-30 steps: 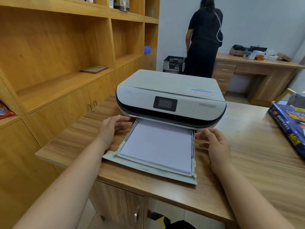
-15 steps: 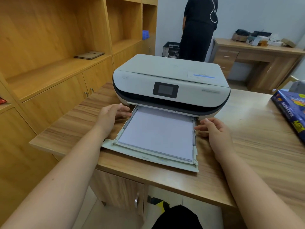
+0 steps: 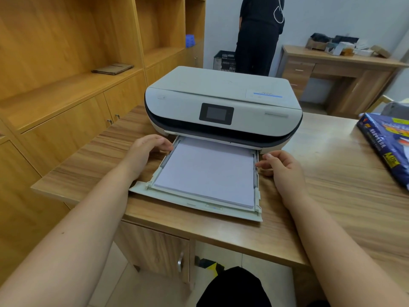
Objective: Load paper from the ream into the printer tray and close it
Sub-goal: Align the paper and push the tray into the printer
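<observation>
We look down at a smooth, rounded printer [image 3: 222, 100] of pale grey plastic with a dark glossy band across its front and a small dark screen [image 3: 216, 113] set in the face. It stands on a wood-grain worktop [image 3: 327, 191] with a matte, streaked surface. Its flat rectangular tray [image 3: 194, 201] is pulled out toward us, and a neat stack of white paper [image 3: 207, 171] lies inside, its edges square with the tray walls.

Our left hand [image 3: 145, 152] rests at the tray's left side near the printer's mouth, fingers [image 3: 164, 145] curled loosely with the tips at the tray's left wall, clasping nothing that we can see. Our right hand [image 3: 282, 166] sits at the right side, fingers [image 3: 264, 163] bent with the tips touching the right wall; whether they pinch it we cannot tell.

The ream [image 3: 386, 144], in a shiny blue printed wrapper, lies at the worktop's right edge, well apart from the tray. Honey-coloured wooden shelves [image 3: 66, 85] stand at left. Behind the printer a person in black [image 3: 257, 34] stands beside a wooden desk [image 3: 336, 67].
</observation>
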Demonstrator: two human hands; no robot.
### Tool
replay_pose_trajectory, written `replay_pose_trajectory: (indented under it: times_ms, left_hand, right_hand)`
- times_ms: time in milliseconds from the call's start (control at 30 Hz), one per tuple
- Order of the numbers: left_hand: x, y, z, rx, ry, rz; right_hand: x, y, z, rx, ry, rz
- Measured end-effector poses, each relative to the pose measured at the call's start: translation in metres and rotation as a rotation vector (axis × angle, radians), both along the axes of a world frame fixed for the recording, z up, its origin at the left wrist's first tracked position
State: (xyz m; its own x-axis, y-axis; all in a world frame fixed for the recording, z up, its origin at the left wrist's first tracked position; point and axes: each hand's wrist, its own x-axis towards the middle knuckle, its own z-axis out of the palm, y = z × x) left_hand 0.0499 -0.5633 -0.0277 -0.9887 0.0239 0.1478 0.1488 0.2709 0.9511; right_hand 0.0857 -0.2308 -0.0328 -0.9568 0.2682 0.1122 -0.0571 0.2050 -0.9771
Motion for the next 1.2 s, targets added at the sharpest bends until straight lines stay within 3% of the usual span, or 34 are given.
replay_pose_trajectory:
  times_ms: [300,867,1200]
  left_hand:
    - [-0.0024,0.0006,-0.001,-0.017,-0.002,0.004]
    - [-0.0037,-0.0004,-0.0019,0.01,-0.012,-0.013]
    - [0.0028,0.0025,-0.0021,0.083,0.044,0.069]
  right_hand:
    - [0.0003,0.0025,0.0014,-0.061,-0.014,-0.078]
    - [0.0061,0.0017,0.0015,-0.024,0.0,0.043]
    - [0.0042,0.0005,-0.0047,0.202,0.13,-0.035]
